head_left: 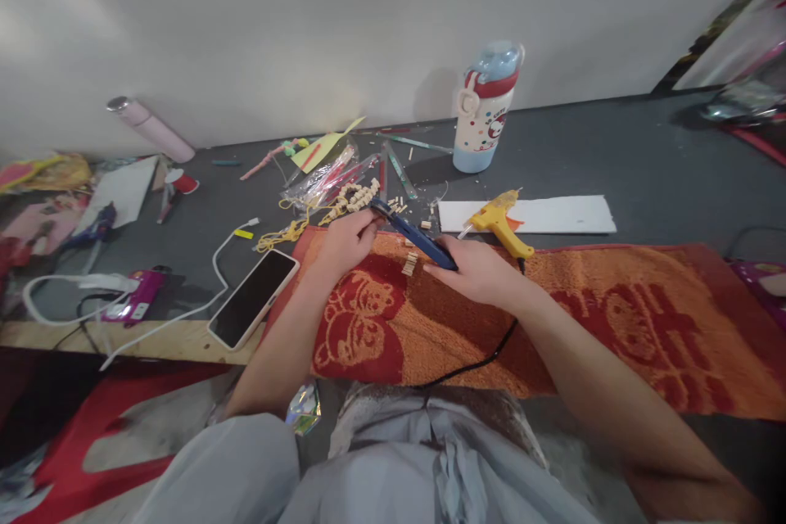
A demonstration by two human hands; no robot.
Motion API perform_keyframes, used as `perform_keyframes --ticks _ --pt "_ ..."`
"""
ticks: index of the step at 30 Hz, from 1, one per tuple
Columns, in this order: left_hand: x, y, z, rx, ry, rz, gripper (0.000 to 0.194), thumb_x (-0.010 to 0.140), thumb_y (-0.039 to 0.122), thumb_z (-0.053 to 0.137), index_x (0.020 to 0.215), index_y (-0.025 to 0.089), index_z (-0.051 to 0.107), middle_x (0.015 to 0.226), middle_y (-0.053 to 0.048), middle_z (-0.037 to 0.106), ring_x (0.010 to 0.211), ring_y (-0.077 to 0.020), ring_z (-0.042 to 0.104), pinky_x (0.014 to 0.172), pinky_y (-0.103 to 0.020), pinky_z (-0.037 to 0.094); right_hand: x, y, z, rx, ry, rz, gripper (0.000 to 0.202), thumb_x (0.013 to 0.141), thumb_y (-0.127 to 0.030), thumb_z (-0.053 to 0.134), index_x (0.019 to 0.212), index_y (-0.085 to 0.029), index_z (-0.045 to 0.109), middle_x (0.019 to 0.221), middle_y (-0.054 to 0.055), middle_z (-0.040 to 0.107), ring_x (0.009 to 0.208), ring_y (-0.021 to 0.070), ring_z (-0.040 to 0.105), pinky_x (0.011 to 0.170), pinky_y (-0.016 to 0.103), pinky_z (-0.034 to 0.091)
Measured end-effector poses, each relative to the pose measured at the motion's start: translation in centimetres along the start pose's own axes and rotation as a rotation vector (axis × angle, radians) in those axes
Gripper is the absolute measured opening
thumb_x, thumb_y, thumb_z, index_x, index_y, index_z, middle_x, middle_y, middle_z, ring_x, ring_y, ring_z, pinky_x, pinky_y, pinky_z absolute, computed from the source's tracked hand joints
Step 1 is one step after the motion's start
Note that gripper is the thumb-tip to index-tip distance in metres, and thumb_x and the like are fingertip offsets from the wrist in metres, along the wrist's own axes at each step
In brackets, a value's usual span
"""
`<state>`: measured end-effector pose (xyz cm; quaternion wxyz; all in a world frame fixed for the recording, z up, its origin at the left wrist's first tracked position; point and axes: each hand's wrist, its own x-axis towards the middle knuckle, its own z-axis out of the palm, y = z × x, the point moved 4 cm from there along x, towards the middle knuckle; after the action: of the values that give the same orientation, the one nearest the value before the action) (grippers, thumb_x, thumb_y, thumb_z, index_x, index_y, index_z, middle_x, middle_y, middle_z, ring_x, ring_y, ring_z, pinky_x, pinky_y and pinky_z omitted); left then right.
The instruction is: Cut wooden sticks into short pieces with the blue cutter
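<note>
My right hand (476, 268) is wrapped round the blue handles of a plier-like cutting tool (418, 239), which slants up and left over the orange and red towel (467, 336). At the tool's head is my left hand (356, 236), its fingers pinched together; what they hold is too small to make out. Just behind that hand lies a heap of small beige pieces (359, 195), with yellow cord (279, 237) beside it. A few short beige sticks (409, 264) rest on the towel beneath the tool.
A yellow glue gun (500, 221) lies across a white strip (568, 214) right of my hands. Behind stands a blue and white bottle (488, 110). Left are a phone (253, 299), a white cable (218, 262) and a purple power strip (136, 295). Plastic packets (325, 176) lie behind.
</note>
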<state>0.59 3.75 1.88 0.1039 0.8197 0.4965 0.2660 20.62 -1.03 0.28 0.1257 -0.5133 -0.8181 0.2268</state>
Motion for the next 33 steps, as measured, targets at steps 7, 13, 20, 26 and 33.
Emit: perform_keyframes --ticks 7,13,20,26,33 --pt "-1.6 0.1 -0.1 0.109 -0.116 0.003 0.026 0.091 0.030 0.041 0.089 0.019 0.065 0.085 -0.004 0.070 0.076 -0.0169 0.062 0.068 -0.024 0.042 -0.3 -0.2 0.0 -0.034 -0.036 0.008 0.030 0.088 -0.044 0.049 0.099 -0.018 0.058 0.094 0.011 0.070 0.086 0.0254 0.065 0.067 0.028 0.039" --pt "-3.4 0.5 0.3 0.180 -0.181 -0.020 0.029 0.092 0.030 0.040 0.091 0.018 0.066 0.089 -0.007 0.071 0.080 -0.0197 0.064 0.071 -0.027 0.044 -0.2 0.0 0.1 0.027 -0.069 0.022 0.030 0.086 -0.047 0.049 0.092 -0.019 0.059 0.089 0.009 0.069 0.081 0.0238 0.064 0.065 0.028 0.040" --pt "-4.6 0.7 0.6 0.154 -0.292 -0.040 0.031 0.093 0.033 0.036 0.093 0.017 0.062 0.096 -0.009 0.069 0.089 -0.0223 0.063 0.080 -0.034 0.047 -0.3 0.2 -0.1 -0.026 -0.069 0.038 0.034 0.085 -0.048 0.048 0.100 -0.019 0.058 0.099 0.011 0.069 0.088 0.0269 0.064 0.068 0.030 0.042" --pt "-5.5 -0.4 0.0 0.163 -0.369 -0.107 0.033 0.094 0.036 0.033 0.096 0.018 0.061 0.099 -0.007 0.068 0.092 -0.0215 0.061 0.084 -0.034 0.046 -0.8 0.2 -0.2 -0.419 0.070 0.040 0.035 0.082 -0.037 0.050 0.106 -0.011 0.053 0.095 0.017 0.066 0.087 0.0305 0.062 0.069 0.035 0.040" --pt "-6.7 -0.6 -1.0 0.200 -0.389 -0.144 0.034 0.094 0.037 0.032 0.095 0.018 0.060 0.095 -0.006 0.068 0.087 -0.0200 0.061 0.076 -0.030 0.044 -1.3 -0.5 -0.8 -0.622 0.237 -0.079 0.035 0.072 -0.023 0.056 0.104 -0.009 0.053 0.096 0.017 0.060 0.092 0.0307 0.052 0.080 0.037 0.032"
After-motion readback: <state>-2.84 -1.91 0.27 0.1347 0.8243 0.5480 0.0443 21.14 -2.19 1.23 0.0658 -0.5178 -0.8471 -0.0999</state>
